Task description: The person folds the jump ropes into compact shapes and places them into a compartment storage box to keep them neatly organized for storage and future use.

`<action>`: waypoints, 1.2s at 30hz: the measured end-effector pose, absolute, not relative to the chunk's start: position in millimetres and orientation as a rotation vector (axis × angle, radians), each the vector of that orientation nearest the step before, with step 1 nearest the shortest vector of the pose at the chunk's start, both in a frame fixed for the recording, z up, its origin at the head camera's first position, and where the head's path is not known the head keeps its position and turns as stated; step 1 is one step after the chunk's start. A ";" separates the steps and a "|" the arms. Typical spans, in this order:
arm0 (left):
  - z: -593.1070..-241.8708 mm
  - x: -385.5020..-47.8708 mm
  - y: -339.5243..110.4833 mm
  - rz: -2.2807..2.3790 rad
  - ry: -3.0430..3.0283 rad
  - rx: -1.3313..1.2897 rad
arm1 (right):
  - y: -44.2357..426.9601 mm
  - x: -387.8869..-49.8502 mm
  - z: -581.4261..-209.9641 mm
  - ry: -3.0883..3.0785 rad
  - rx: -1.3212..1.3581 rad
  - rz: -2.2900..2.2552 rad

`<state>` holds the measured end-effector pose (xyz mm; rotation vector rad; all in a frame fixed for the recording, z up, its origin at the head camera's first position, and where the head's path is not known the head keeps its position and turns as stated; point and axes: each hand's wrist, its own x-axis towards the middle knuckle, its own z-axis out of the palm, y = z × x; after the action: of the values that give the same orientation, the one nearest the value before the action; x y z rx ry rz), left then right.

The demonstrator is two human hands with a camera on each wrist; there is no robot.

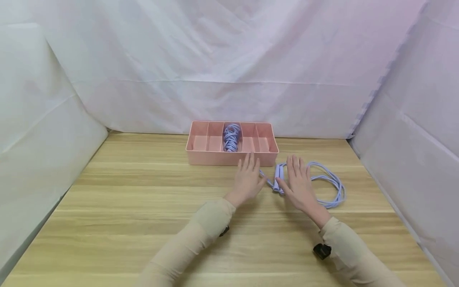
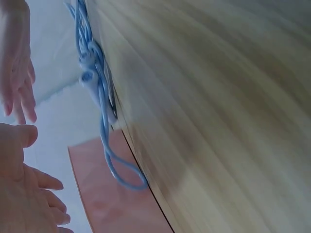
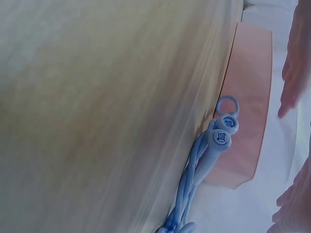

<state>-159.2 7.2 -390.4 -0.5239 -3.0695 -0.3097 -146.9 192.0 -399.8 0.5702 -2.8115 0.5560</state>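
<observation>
In the head view, the right hand (image 1: 300, 187), its fingers straight and slightly apart, hides part of the loose blue rope (image 1: 277, 177) on the table (image 1: 143, 223). The left hand (image 1: 247, 179), fingers likewise extended, overlaps the near wall of the pink tray (image 1: 215, 158); a bundled rope (image 1: 231, 137) fills its middle compartment. The left wrist view cuts off hands and tray. The right wrist view crops both hands and the rope's coils; two handle ends (image 3: 221, 137) show.

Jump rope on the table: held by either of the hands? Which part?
Nothing is held: left hand and right hand are open; the jump rope lies on the table.
</observation>
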 end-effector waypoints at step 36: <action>-406.3 -166.5 99.0 0.164 -3.137 -0.498 | 193.9 -145.2 -393.2 -2.758 0.563 0.656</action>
<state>-166.5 99.0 -406.3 -0.4983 -3.1366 0.1642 -145.2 193.9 -393.2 0.5631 -2.7575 0.6563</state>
